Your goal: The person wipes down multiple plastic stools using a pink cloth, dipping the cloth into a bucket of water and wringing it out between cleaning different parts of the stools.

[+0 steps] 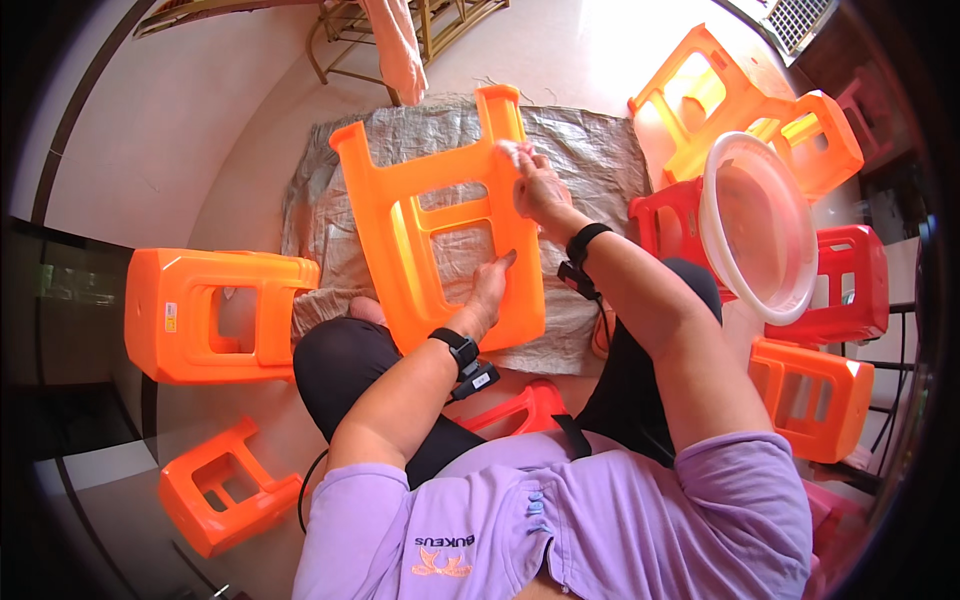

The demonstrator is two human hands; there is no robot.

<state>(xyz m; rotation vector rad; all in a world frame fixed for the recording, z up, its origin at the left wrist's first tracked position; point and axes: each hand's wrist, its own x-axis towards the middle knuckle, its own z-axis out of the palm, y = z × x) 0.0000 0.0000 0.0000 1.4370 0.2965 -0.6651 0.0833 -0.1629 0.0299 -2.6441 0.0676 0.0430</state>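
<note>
An orange plastic stool (400, 300) is tilted in front of me, its legs pointing away. My left hand (482, 296) grips it at the opening in its side, thumb pressed on the orange panel. My right hand (543, 192) is closed on a small whitish-pink cloth (513, 152), which touches the stool's far right leg. Some of the right fingers are hidden behind the cloth and the leg. Both wrists carry black straps with small devices.
A grey woven sheet (590, 150) covers the floor. Orange stools (150, 330) stand at left and at far right (690, 140). A white-rimmed basin (712, 230) rests on red stools (860, 285). At the back is a bamboo-like rack (450, 35).
</note>
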